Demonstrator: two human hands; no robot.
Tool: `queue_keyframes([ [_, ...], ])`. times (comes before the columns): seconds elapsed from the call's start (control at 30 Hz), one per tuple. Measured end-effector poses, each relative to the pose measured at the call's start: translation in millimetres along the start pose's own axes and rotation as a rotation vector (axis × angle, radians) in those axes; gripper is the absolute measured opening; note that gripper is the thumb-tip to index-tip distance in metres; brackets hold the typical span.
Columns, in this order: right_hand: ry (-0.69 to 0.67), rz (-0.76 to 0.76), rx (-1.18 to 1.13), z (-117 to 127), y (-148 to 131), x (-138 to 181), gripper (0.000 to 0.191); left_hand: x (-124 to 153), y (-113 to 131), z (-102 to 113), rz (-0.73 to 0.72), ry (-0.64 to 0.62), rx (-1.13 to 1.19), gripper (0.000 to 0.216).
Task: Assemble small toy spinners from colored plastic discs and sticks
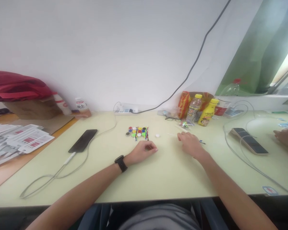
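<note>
My left hand [142, 151], with a black watch [121, 163] on its wrist, rests on the table with its fingers curled and closed. Whatever it may hold is hidden. Just beyond it lie small round caps [139, 135] in several colours, grouped close together, with thin coloured sticks [147, 132] among them. A single white cap [157, 135] lies apart, between the hands. My right hand [191, 145] is bent over the table with its fingers drawn together; its fingertips are too small to show what they grip. A small dark-blue piece [202, 142] lies beside it.
A plugged-in phone [83, 141] lies left, another phone-like device [251, 141] right, both with cables. Bottles [207, 112] and a red-yellow bag [184, 104] stand at the back. Another person's hand [286, 138] is at the right edge. Paper packets [30, 140] lie far left.
</note>
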State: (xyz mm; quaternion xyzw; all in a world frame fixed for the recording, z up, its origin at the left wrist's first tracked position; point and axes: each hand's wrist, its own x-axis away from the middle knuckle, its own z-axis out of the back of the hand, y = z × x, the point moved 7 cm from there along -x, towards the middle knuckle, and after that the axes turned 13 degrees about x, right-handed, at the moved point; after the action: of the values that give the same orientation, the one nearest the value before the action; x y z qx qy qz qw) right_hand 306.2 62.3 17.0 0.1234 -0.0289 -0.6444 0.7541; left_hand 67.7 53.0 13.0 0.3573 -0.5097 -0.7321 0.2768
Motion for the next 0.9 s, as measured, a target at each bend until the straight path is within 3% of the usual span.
queue_keyframes([
  [0.17, 0.167, 0.010, 0.006, 3.1, -16.3, -5.7, 0.026, -0.3, -0.4, -0.3, 0.009, 0.002, -0.014, 0.025],
  [0.4, 0.064, 0.047, 0.045, -12.9, -24.0, -14.1, 0.026, -0.2, 0.5, -0.5, 0.030, 0.005, -0.040, 0.023],
  [0.63, 0.114, 0.061, -0.185, -13.6, -15.6, -18.6, 0.022, -1.1, -0.2, -0.3, 0.016, 0.014, -0.035, 0.022],
  [0.9, 0.225, 0.242, -0.421, -3.1, -33.3, -16.4, 0.026, -0.8, -0.4, -1.4, 0.014, 0.002, -0.035, 0.022],
])
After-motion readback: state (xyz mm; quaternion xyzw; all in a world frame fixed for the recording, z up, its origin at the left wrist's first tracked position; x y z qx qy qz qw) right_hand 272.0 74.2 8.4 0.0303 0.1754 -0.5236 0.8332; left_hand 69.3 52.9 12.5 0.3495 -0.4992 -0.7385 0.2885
